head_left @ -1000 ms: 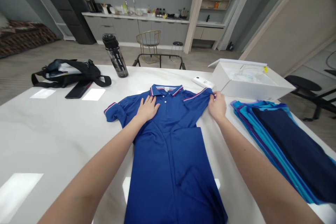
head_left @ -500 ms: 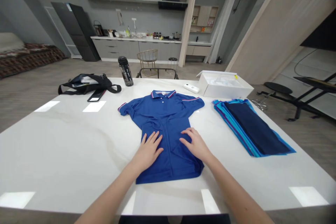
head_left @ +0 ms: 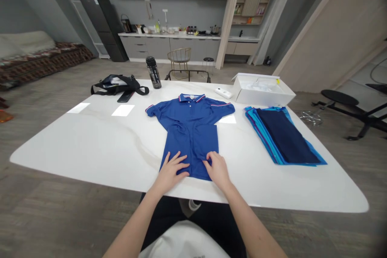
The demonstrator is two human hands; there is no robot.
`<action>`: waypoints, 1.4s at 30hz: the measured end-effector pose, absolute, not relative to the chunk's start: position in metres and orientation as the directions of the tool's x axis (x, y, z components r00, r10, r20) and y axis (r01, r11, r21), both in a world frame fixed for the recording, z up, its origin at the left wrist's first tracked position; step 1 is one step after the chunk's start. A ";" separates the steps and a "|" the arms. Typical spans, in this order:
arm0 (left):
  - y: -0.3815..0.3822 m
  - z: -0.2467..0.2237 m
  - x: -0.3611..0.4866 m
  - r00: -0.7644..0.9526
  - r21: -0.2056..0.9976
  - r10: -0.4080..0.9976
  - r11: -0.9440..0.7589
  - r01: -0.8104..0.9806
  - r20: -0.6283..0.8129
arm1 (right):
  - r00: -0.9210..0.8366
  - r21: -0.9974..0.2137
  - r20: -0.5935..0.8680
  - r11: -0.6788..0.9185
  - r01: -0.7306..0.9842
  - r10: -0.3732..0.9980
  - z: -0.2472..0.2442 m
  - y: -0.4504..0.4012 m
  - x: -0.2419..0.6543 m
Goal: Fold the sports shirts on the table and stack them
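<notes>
Blue polo shirt (head_left: 191, 137) lies front up in the centre of the frame, on the white table (head_left: 121, 149). Inside its collar (head_left: 192, 98) a small pale label shows, but its words are too small to read. Pale writing on the dark bottle (head_left: 154, 74), upper left of centre, also cannot be read. One second ago the left hand (head_left: 169, 174) pressed the chest and the right hand (head_left: 219, 171) gripped a sleeve; now both are at the lower part, near the hem. The left fingers are spread apart, flat on the cloth. The right thumb and forefinger are bent close together at the right edge; whether they pinch the fabric, I cannot tell.
</notes>
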State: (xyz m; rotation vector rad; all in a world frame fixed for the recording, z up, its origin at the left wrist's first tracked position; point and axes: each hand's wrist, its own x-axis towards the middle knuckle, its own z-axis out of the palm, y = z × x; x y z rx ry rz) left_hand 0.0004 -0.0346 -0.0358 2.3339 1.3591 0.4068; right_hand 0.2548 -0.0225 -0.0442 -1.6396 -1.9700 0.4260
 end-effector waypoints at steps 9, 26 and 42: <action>-0.038 -0.046 0.000 0.293 0.704 0.933 -0.352 0.617 0.210 | -0.070 -0.748 0.221 0.215 0.628 0.973 -0.047 -0.028 0.266; -0.046 -0.051 -0.010 0.002 0.890 0.980 -0.182 0.418 0.199 | 0.190 -0.698 0.190 -0.004 0.716 0.963 -0.048 -0.067 0.290; -0.043 -0.048 -0.004 0.426 0.553 0.866 -0.497 0.669 0.262 | 0.051 -0.498 0.290 0.106 0.861 0.956 -0.051 -0.064 0.285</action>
